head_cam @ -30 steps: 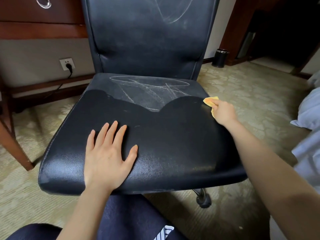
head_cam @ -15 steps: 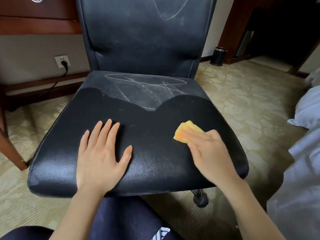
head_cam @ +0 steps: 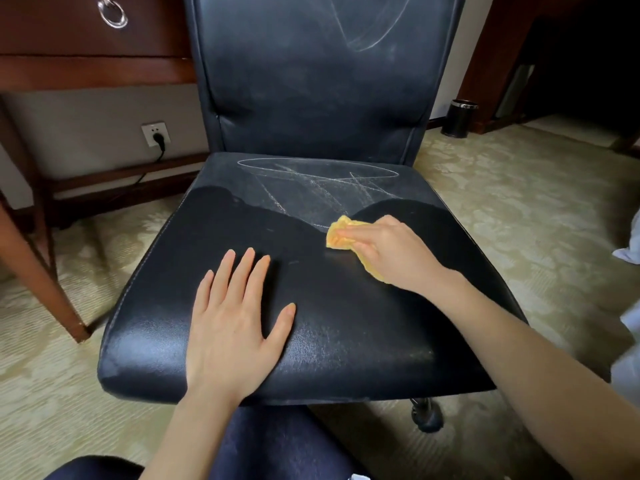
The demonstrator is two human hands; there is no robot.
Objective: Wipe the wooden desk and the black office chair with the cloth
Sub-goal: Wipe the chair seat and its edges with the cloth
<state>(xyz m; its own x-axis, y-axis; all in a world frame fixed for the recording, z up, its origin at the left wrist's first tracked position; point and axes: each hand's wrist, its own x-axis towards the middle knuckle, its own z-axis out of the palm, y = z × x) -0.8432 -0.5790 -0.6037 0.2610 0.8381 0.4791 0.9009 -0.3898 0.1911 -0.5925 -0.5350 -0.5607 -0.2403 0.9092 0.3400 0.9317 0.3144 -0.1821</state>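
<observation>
The right hand (head_cam: 391, 252) presses a crumpled yellow-orange cloth (head_cam: 341, 233) onto the padded seat of the black leather-look office chair (head_cam: 346, 327). Its fingers are bent over the wad and grip it, and one corner trails out beneath the wrist. The cloth sits where the dark, clean-looking front of the seat meets the dusty grey rear strip, touching the lower end of the white chalky scribbles (head_cam: 322, 183). The left hand (head_cam: 235, 327) lies flat on the front of the seat with its fingers straight, slightly spread and holding nothing, apparently to steady the chair. The likeliest trouble, in my judgement, is the chair rolling or swivelling on its black castor wheel (head_cam: 427, 415) when the push reaches toward the rear, should that steadying hand ease off. The bunched cloth covers only a narrow path, and the scalloped border of the cleaned area suggests that arcs could leave slivers of dust between strokes, above all in the crease under the backrest. A cloth already loaded with chalk might smear it onto the dark part rather than lift it. The backrest carries more pale looping marks (head_cam: 363, 29), so much remains. The reddish-brown wooden desk (head_cam: 86, 69) stands behind on the left, its top out of view.
</observation>
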